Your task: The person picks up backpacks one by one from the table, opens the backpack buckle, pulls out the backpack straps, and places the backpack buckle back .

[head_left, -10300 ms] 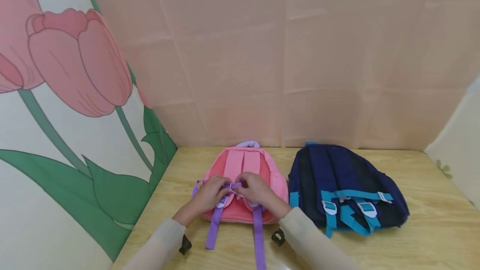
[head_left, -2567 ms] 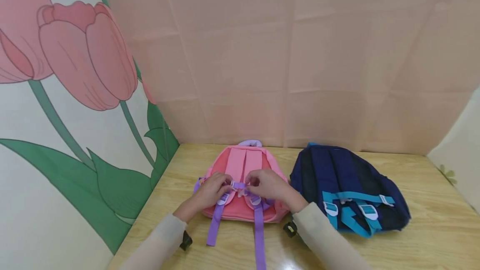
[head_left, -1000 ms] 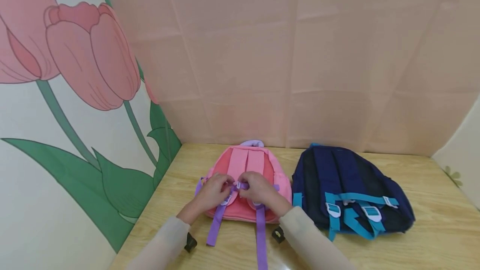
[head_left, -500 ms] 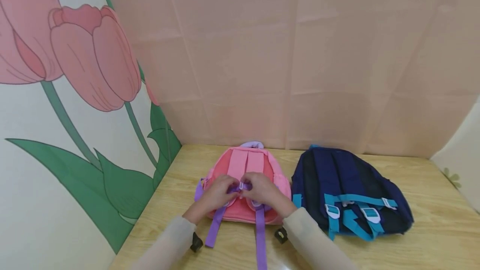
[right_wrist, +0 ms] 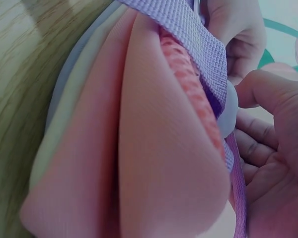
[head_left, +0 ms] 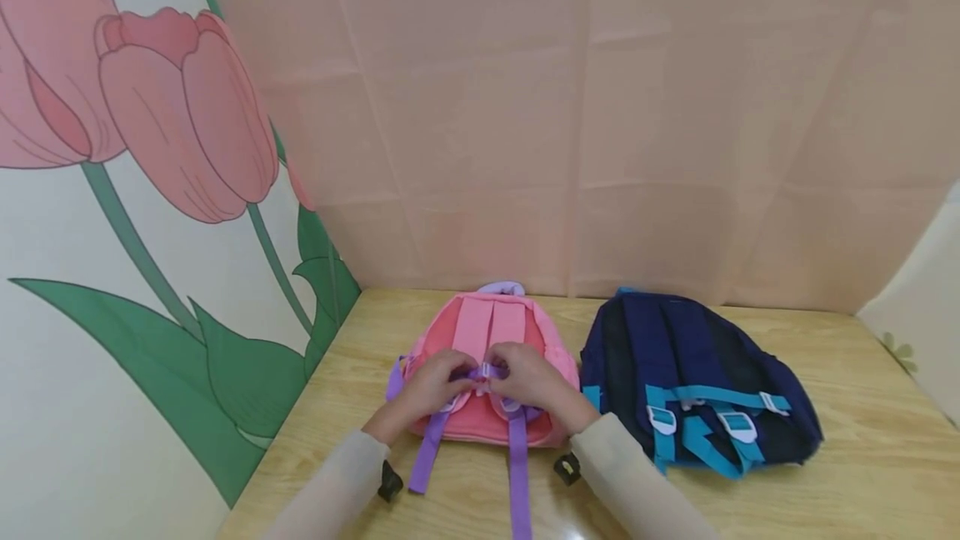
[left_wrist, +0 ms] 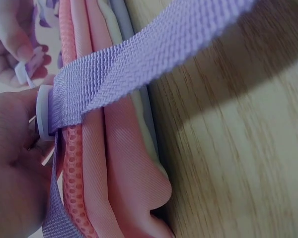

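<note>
A pink backpack [head_left: 468,323] lies on the table with its shoulder straps facing up. Across those straps runs a narrow purple chest strap [head_left: 474,373] with a small white slider [head_left: 486,370]. My left hand [head_left: 429,383] pinches the chest strap on its left part. Just right of the slider, my right hand [head_left: 529,375] pinches the same strap between thumb and fingers. Two purple webbing tails [head_left: 519,473] hang toward the table's front. The left wrist view has a white strap buckle [left_wrist: 44,113] near the left hand; another white buckle [right_wrist: 229,106] shows by my right fingers.
A navy backpack [head_left: 678,332] with turquoise straps [head_left: 723,394] lies close to the right of the pink one. Behind both, a beige cloth wall [head_left: 465,123] rises from the wooden table [head_left: 847,407]. A tulip-printed wall [head_left: 150,232] borders the left.
The slider, beside my left hand 2.6 seconds ago, now sits nearer my right hand. Over the last second both hands have stayed at the chest strap, shifting slightly rightward. Both backpacks stay put.
</note>
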A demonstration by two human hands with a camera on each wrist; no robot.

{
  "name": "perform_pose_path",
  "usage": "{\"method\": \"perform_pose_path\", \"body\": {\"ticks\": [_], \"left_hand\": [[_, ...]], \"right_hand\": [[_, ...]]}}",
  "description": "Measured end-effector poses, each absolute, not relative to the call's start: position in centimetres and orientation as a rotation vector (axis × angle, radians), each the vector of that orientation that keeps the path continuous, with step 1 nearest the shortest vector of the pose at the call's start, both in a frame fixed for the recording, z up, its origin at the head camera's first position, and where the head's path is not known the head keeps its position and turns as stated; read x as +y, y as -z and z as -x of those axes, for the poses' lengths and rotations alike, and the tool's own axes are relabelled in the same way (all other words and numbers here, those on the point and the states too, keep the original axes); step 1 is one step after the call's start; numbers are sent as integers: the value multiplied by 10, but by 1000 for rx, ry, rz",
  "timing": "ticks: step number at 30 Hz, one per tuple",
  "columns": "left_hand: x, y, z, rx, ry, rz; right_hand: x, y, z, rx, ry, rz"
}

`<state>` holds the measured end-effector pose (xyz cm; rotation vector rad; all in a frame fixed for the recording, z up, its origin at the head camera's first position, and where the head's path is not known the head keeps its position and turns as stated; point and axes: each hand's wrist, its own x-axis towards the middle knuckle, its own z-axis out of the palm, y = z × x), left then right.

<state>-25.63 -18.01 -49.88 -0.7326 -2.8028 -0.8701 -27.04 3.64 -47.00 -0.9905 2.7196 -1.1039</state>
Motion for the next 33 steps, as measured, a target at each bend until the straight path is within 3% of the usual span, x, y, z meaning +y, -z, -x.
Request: {"method": "perform_pose_path", "body": {"ticks": [33], "left_hand": [[-182, 495, 252, -2823, 855, 719]], "right_hand": [[64, 463, 264, 2737, 1133, 932]]}}
